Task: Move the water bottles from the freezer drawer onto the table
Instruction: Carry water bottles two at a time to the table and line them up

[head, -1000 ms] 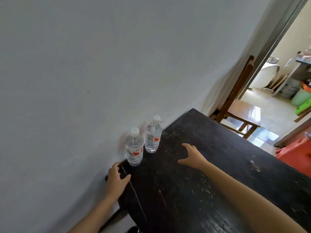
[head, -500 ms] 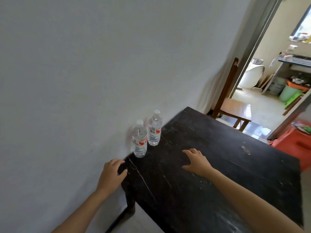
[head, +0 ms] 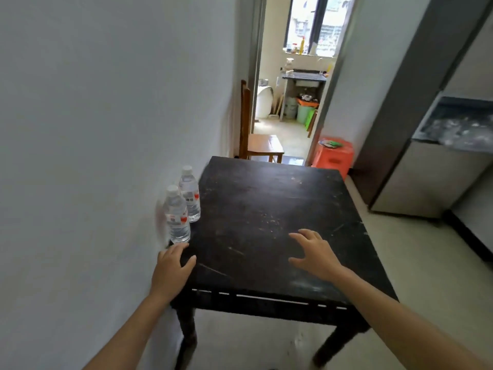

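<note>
Two clear water bottles with white caps and red-marked labels stand upright on the dark wooden table (head: 266, 209), against the white wall at its left edge. The nearer bottle (head: 177, 216) is just beyond my left hand (head: 172, 268), which hovers at the table's near left corner with relaxed fingers and holds nothing. The farther bottle (head: 190, 194) stands right behind it. My right hand (head: 313, 253) is spread open over the table's near middle, empty. At the right edge the open freezer drawer (head: 453, 126) shows a jumble of clear bottles.
The grey fridge (head: 432, 166) stands right of the table across a strip of pale floor. Beyond the table are a wooden chair (head: 260, 144), an orange plastic stool (head: 334, 153) and a doorway into a kitchen.
The view has swung right and pulled back, bringing the doorway and the fridge into sight. Both hands have drawn back toward the table's near edge, empty; the bottles have not moved.
</note>
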The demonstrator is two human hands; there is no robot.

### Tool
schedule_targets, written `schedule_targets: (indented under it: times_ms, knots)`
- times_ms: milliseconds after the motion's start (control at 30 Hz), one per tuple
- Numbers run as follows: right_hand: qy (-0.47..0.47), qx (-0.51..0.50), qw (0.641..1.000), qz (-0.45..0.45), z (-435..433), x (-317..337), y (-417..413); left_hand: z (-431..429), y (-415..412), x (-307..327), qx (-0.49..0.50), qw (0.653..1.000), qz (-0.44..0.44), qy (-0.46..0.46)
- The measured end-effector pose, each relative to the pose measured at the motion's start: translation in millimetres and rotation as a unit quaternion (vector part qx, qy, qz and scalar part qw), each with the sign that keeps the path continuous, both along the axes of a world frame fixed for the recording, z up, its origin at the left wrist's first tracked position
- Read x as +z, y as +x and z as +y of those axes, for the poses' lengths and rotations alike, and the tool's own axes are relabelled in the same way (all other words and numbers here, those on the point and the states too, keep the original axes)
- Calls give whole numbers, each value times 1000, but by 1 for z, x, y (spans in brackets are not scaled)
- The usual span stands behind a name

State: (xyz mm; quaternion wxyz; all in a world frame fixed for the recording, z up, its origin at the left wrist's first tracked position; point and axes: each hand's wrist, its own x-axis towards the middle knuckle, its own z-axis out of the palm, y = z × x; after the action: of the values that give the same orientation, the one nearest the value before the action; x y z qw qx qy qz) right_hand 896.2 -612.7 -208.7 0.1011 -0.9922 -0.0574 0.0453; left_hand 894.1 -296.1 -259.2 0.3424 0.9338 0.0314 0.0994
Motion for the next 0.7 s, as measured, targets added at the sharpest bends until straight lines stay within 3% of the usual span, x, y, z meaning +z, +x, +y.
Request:
schedule_targets:
  times_ms: [133,400,700]
  knots:
    - [-44,-84,995,-10,-36,19,-74,-48,-3,15,-130,991,-32,-16]
    - [-61,-225,971,-62,-95,47,-197,-117,-38,27,-273,962,-16,-23]
    - [-72,-335,938,-51,-127,49,-361,-187,-123,49,-360,932,-32,-13]
